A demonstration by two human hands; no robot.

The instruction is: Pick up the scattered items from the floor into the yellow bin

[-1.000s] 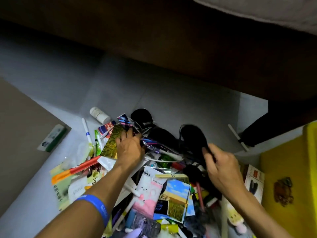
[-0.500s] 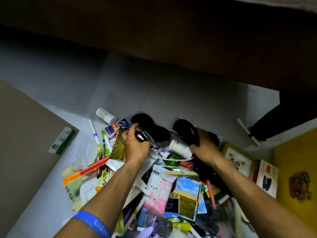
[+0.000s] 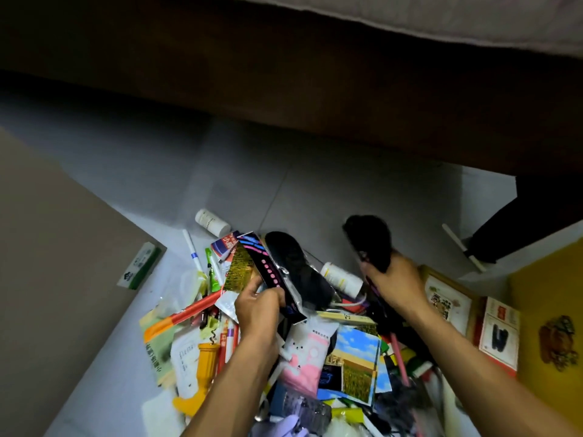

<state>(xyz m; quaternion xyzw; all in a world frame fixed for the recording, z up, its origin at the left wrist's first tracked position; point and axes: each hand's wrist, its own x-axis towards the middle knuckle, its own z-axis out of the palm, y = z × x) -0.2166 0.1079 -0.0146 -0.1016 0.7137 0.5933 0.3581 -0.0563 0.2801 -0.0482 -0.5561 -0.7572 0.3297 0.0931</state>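
Both hands mid-grab in the pile (image 3: 315,342) on the floor. Right hand (image 3: 391,283) grips a black object (image 3: 370,241), lifted clear, sticking up past the curled fingers. Left hand (image 3: 257,305) pinches a dark packet (image 3: 271,272) by its near edge. Best: lift both free, swing right to the bin (image 3: 549,310).

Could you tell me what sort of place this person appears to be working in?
Probably a bedroom at home: grey tiled floor, a dark wooden bed frame with pale bedding above, and household clutter heaped beside a yellow bin.
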